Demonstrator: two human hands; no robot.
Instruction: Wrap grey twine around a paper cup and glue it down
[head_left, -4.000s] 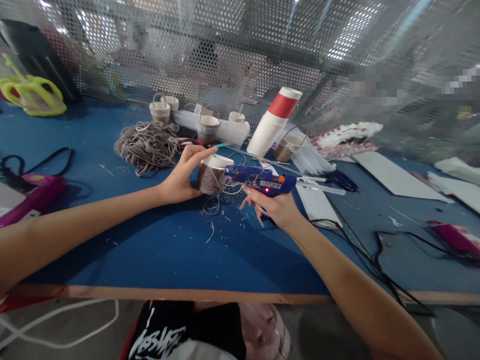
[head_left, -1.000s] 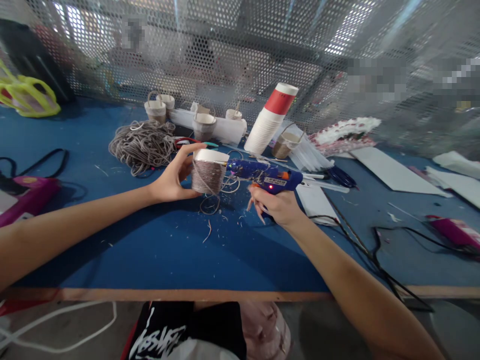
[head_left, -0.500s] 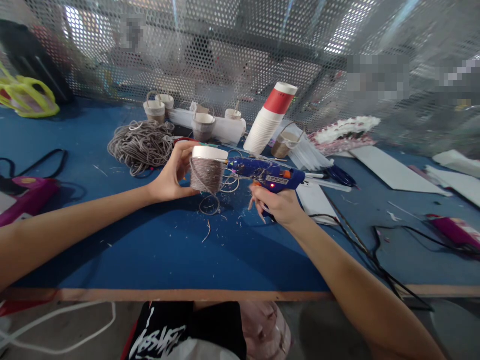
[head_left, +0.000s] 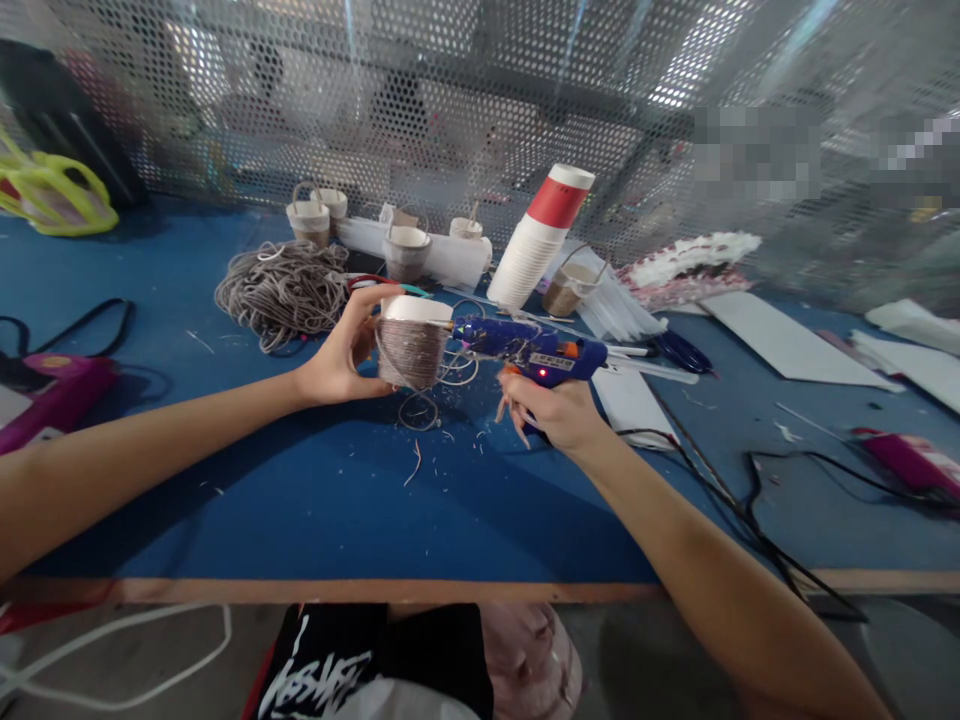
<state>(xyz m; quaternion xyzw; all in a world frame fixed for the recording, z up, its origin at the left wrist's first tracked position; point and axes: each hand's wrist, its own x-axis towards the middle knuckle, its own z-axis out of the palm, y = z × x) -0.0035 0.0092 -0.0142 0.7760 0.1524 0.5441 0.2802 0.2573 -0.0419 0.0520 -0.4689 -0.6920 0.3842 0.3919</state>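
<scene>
Between the thumb and fingers of my left hand (head_left: 349,350) is a white paper cup (head_left: 410,345), its side wound with grey-brown cord and a white band bare at the top. My right hand (head_left: 551,408) is closed round the handle of a blue glue gun (head_left: 529,345) with a glowing red light. Its nozzle points left and meets the cup's side near the upper edge of the cord; whether they touch I cannot tell. A loop of loose cord (head_left: 418,410) lies on the table beneath the cup.
A heap of grey cord (head_left: 281,290) lies behind my left hand. A stack of paper cups (head_left: 532,240) leans at the back, beside small cord-wrapped buckets (head_left: 407,252) and glue sticks (head_left: 600,300). Magenta glue guns (head_left: 64,385) rest at both sides. Black cables (head_left: 720,490) trail at right.
The cup has shifted and turned slightly to the left in my left hand. The glue gun has followed it a little leftward, its nozzle still at the cord's upper edge.
</scene>
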